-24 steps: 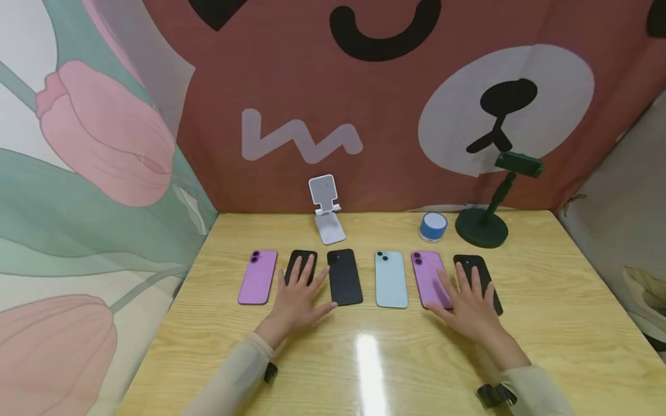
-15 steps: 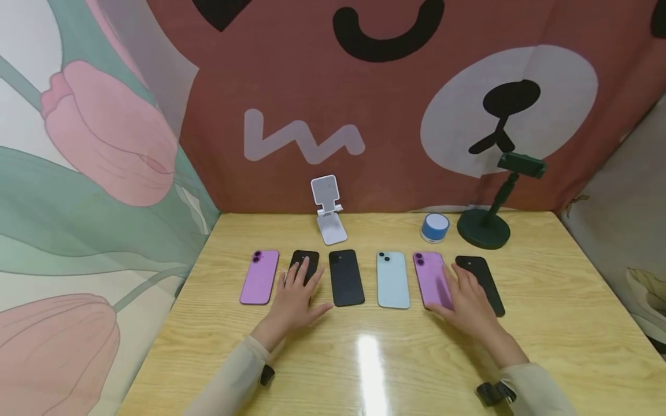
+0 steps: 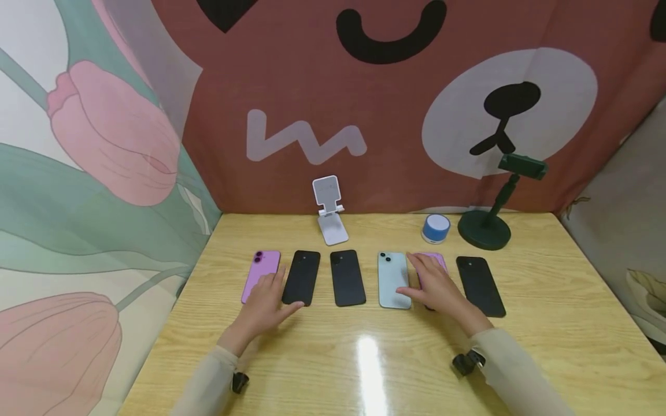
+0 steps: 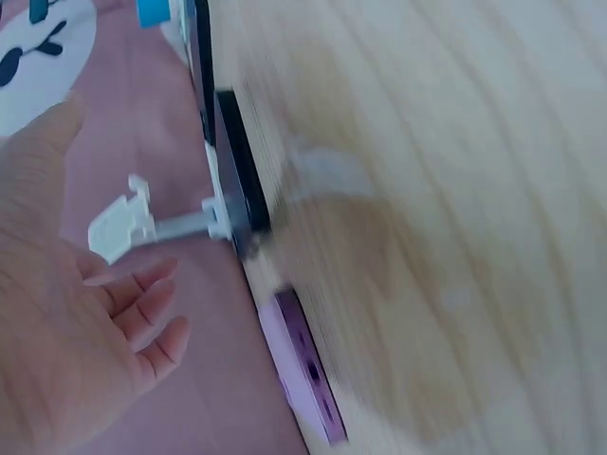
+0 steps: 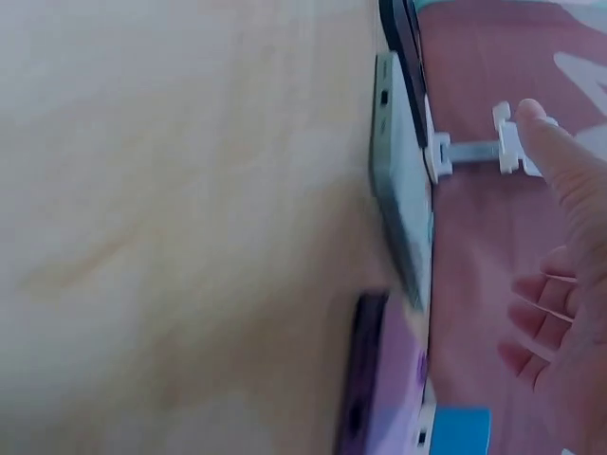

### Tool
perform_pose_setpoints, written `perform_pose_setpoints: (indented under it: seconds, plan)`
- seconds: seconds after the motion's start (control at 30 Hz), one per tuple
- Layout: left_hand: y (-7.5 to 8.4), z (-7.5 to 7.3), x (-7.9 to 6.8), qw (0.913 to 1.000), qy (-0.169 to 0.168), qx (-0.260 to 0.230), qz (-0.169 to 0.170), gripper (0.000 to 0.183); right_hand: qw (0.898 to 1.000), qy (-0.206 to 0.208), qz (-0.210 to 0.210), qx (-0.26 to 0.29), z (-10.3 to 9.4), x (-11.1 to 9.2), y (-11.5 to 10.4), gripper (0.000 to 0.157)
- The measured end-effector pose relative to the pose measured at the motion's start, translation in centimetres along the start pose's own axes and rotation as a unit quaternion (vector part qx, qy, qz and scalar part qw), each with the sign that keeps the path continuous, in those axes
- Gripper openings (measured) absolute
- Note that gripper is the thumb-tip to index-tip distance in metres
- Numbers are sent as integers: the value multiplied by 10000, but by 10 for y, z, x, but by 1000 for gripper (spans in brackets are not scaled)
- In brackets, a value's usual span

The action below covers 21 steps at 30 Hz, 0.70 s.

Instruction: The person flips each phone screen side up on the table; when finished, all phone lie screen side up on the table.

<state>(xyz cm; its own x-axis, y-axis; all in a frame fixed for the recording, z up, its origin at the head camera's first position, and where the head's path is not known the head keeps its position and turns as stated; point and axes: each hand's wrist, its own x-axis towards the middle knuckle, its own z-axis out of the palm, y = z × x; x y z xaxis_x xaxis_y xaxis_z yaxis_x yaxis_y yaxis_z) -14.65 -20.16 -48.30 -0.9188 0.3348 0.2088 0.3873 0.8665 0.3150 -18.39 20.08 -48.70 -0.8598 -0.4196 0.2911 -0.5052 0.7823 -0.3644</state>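
Several phones lie face down in a row on the table. My left hand point(image 3: 263, 303) is over the lower part of the left purple phone point(image 3: 267, 263), its thumb across the lower edge of a black phone point(image 3: 304, 274). A second black phone point(image 3: 348, 278) lies right of that. My right hand point(image 3: 440, 290) partly hides the right purple phone point(image 3: 438, 259), with thumb and fingertips over the right side of the pale blue phone point(image 3: 391, 278). Another black phone point(image 3: 481, 286) lies at the right end. Both wrist views show loosely curved fingers holding nothing.
A white folding phone stand point(image 3: 330, 211) is behind the row. To its right stand a small blue and white cylinder point(image 3: 436, 229) and a dark green stand point(image 3: 489, 225) on a round base. A printed curtain point(image 3: 291, 185) hangs at the table's back edge.
Both hands have moved left: the left hand from the left black phone toward the left purple one, the right hand from the right purple and black phones toward the pale blue one.
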Motion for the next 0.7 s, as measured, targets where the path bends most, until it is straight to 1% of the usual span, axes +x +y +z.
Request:
perform_pose_setpoints:
  seconds: [0.07, 0.2, 0.37, 0.53, 0.7]
  plan:
    - [-6, -3, -5, 9999, 108, -24, -70, 97, 9998, -137, -129, 23, 2, 12, -6, 91]
    - [-18, -7, -14, 9989, 161, -128, -424, 96, 9989, -340, -289, 111, 7, 38, -20, 89]
    - [-34, -10, -21, 9964, 234, -153, -803, 96, 9968, -514, -586, 152, 19, 74, -39, 87]
    - [-48, -12, -30, 9939, 177, -113, -1079, 100, 9928, -778, -886, 230, 37, 108, -60, 87]
    - [-59, -13, -36, 9918, 16, -163, -1268, 101, 9902, -837, -1037, 428, 58, 133, -77, 85]
